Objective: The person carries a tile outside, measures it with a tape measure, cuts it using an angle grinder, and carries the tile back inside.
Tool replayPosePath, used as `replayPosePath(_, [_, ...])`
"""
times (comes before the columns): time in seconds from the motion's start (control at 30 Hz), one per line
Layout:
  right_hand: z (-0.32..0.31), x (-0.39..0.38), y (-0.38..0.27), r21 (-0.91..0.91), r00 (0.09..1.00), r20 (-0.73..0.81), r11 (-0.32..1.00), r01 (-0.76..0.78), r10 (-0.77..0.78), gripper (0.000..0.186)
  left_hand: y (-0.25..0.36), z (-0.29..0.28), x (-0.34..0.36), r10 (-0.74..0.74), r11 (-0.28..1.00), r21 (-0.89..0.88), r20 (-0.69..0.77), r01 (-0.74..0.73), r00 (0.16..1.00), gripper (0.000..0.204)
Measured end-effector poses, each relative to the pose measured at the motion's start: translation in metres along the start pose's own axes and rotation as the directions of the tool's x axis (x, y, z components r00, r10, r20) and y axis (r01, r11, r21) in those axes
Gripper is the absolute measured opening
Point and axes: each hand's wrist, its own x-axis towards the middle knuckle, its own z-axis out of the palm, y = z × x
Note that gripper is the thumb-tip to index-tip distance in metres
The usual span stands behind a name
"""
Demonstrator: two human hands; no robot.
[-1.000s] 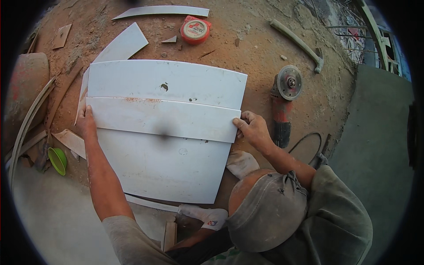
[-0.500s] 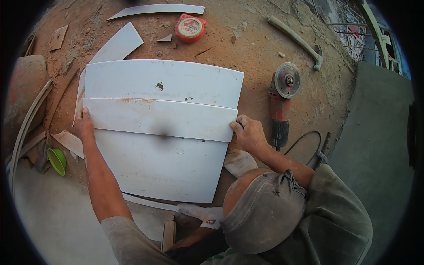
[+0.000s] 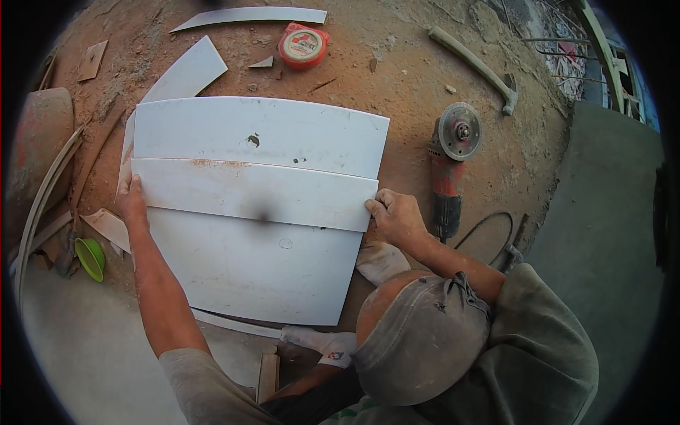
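Note:
A long white strip [image 3: 297,191] lies across a larger white panel [image 3: 248,276], with another curved-edged white piece [image 3: 212,124] just beyond it. The pieces have chips and reddish dust. My left hand [image 3: 133,202] is closed on the strip's left end, thumb on top. My right hand [image 3: 393,216] grips its right end with the thumb at the edge and fingers bent. Right of the pieces lies a red-and-black angle grinder [image 3: 448,195] with its disc facing up. A red tape measure [image 3: 303,58] rests on the dirt above them.
A hammer [image 3: 474,64] lies upper right. White offcuts [image 3: 185,67], a green bowl [image 3: 90,260] and a worn drum [image 3: 39,149] sit left. A grey cement surface [image 3: 602,212] runs along the right. A capped head [image 3: 421,340] and dark shoulder fill the lower right.
The white pieces and both hands have shifted very slightly down toward the lower edge. The whole view has drifted a little, and the grip on the strip is unchanged.

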Motion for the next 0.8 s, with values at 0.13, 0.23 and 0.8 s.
replayPosePath(0.13, [-0.002,0.0,-0.006,-0.038,1.0,0.01,0.999,-0.01,0.01,0.025,0.006,-0.001,-0.004,-0.004,1.0,-0.003,-0.007,0.004,1.0,0.033])
replayPosePath(0.23, [-0.002,0.001,-0.006,-0.06,1.0,0.019,0.998,-0.005,0.006,0.025,0.007,-0.001,-0.003,-0.029,0.999,-0.024,-0.007,0.029,1.0,0.033])
replayPosePath(0.8, [0.007,0.006,0.007,0.131,0.999,0.022,0.99,-0.043,0.041,0.021,0.026,-0.001,-0.014,-0.021,0.992,0.124,-0.112,0.035,0.993,0.034])
